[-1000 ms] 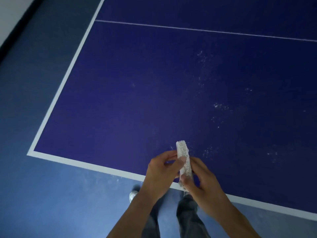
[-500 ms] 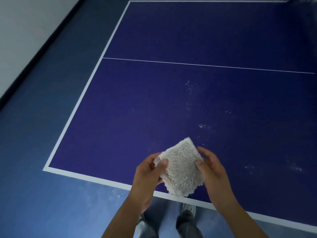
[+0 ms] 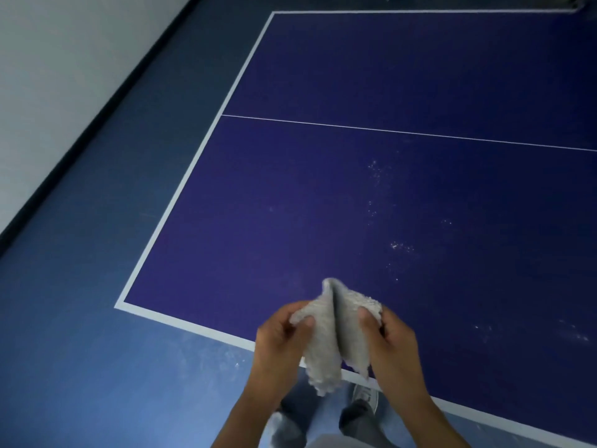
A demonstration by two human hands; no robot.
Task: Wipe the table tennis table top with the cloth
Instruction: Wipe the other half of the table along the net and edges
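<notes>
Looking down from my head, I count one table [image 3: 323, 195], dark blue with a white border and one thin white line [image 3: 387, 130] across it. It is dotted with several patches of white specks [image 3: 400, 245], and one fluffy grey cloth [image 3: 332, 337] is held in the air over its near edge. My left hand [image 3: 281, 347] pinches the cloth's left flap between thumb and curled fingers and my right hand [image 3: 394, 347] pinches the right flap likewise, the cloth peaking in a fold between them.
</notes>
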